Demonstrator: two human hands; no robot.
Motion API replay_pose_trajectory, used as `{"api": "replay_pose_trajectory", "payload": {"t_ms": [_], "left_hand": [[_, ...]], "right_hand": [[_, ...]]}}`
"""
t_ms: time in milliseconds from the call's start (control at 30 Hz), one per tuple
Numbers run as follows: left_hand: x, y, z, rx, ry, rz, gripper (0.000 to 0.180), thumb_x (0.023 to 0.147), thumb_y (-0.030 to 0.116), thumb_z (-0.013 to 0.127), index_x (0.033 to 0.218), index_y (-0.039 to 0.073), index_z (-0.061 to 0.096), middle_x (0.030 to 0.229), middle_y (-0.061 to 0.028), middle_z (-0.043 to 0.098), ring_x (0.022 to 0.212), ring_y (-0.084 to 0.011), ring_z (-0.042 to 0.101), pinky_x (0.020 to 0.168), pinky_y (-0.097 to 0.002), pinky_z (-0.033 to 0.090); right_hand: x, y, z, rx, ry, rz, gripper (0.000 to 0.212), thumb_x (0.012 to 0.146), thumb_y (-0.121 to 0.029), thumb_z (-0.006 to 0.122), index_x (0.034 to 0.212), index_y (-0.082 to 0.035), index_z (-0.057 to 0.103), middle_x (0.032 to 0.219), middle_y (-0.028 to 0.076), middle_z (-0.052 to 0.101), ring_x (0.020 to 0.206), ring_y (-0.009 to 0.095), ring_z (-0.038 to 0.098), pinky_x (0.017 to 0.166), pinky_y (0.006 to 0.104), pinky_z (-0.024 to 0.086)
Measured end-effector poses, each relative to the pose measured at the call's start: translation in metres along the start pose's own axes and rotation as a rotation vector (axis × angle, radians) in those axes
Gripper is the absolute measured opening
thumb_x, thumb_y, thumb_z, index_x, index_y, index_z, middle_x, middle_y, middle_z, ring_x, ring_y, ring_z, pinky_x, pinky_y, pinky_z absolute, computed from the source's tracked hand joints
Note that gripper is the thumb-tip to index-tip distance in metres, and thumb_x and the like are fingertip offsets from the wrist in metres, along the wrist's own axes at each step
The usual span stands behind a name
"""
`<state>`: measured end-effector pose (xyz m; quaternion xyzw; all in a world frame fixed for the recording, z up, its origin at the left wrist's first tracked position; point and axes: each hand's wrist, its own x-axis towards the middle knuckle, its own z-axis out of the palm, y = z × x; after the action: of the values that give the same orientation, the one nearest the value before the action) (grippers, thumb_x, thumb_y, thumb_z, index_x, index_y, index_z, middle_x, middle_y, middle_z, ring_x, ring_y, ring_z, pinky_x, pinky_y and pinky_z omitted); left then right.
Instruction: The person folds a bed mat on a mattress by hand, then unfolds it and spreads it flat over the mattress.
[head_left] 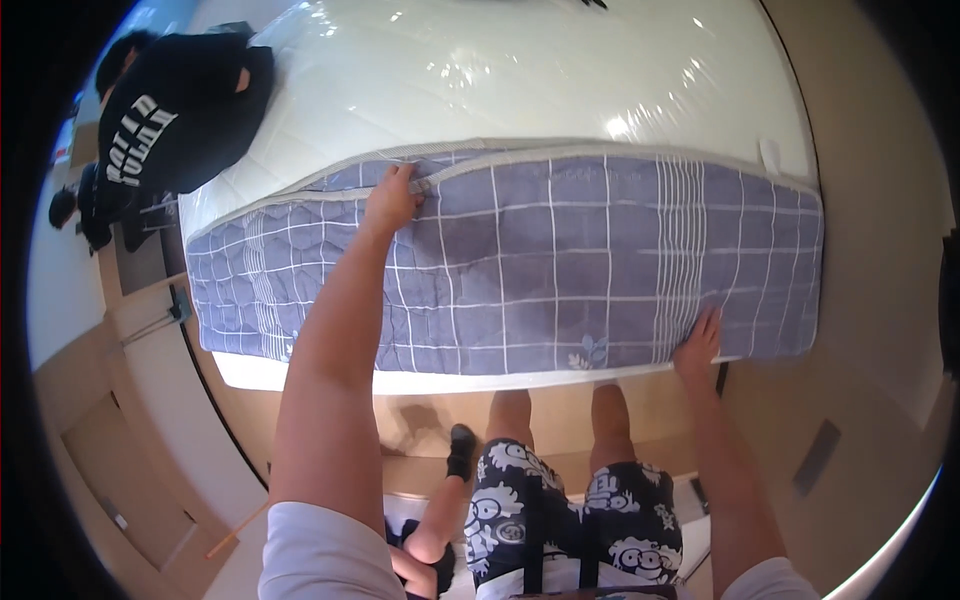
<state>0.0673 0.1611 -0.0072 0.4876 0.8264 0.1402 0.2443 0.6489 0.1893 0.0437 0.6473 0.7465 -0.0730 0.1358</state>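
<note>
A grey-blue quilted mattress pad (530, 240) with white checked lines lies folded in a long strip along the near side of a white mattress (480, 75). Shiny clear plastic covers the mattress. My left hand (393, 200) is closed on the pad's pale-bordered upper edge, left of the middle, where the layers part slightly. Lower and to the right, my right hand (700, 340) rests on the pad near its front edge. Its fingers are stretched out against the fabric and hold nothing that I can see.
At the far left a person in a black shirt (190, 110) bends beside the mattress. Another person's bent leg with a black shoe (461, 452) shows low, left of my legs. A wall (890, 200) runs along the right. A cabinet door (125, 480) stands at lower left.
</note>
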Motion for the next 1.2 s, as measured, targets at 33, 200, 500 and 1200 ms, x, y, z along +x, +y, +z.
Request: {"api": "replay_pose_trajectory", "payload": {"t_ms": [33, 200, 500, 1200], "left_hand": [[0.010, -0.003, -0.004, 0.095, -0.095, -0.076, 0.024, 0.077, 0.015, 0.063, 0.100, 0.008, 0.059, 0.106, -0.0166, 0.057, 0.101, -0.0361, 0.056, 0.082, -0.0447, 0.046], [0.081, 0.016, -0.056, 0.239, 0.228, -0.017, 0.014, 0.079, 0.014, 0.056, 0.088, 0.004, 0.053, 0.096, -0.0189, 0.055, 0.088, -0.0393, 0.057, 0.075, -0.0484, 0.046], [0.084, 0.140, 0.111, -0.141, 0.305, -0.063, 0.071, 0.088, 0.036, 0.048, 0.137, -0.007, 0.022, 0.145, -0.0258, 0.016, 0.136, -0.0386, 0.012, 0.111, -0.0462, 0.013], [-0.214, 0.144, 0.127, -0.128, 0.126, 0.028, 0.070, 0.077, 0.031, 0.064, 0.135, 0.005, 0.036, 0.144, -0.0230, 0.024, 0.133, -0.0421, 0.018, 0.105, -0.0535, 0.014]], "right_hand": [[0.027, 0.002, 0.001, 0.058, 0.013, -0.003, 0.088, 0.062, 0.003, 0.053, 0.142, -0.005, 0.017, 0.148, 0.019, 0.012, 0.132, 0.042, 0.018, 0.107, 0.0500, 0.019], [0.102, -0.001, -0.013, 0.090, 0.104, -0.072, 0.091, 0.060, 0.003, 0.053, 0.142, -0.005, 0.016, 0.148, 0.020, 0.013, 0.130, 0.044, 0.022, 0.108, 0.0500, 0.019], [0.069, 0.094, -0.060, -0.173, 0.272, -0.093, 0.085, 0.058, 0.001, 0.052, 0.139, -0.001, 0.025, 0.140, 0.027, 0.028, 0.128, 0.044, 0.029, 0.106, 0.0474, 0.026], [0.147, 0.041, 0.067, 1.159, 0.055, 0.628, 0.062, 0.072, -0.036, 0.073, 0.110, 0.009, 0.052, 0.106, 0.018, 0.057, 0.102, 0.030, 0.053, 0.093, 0.0385, 0.039]]}}
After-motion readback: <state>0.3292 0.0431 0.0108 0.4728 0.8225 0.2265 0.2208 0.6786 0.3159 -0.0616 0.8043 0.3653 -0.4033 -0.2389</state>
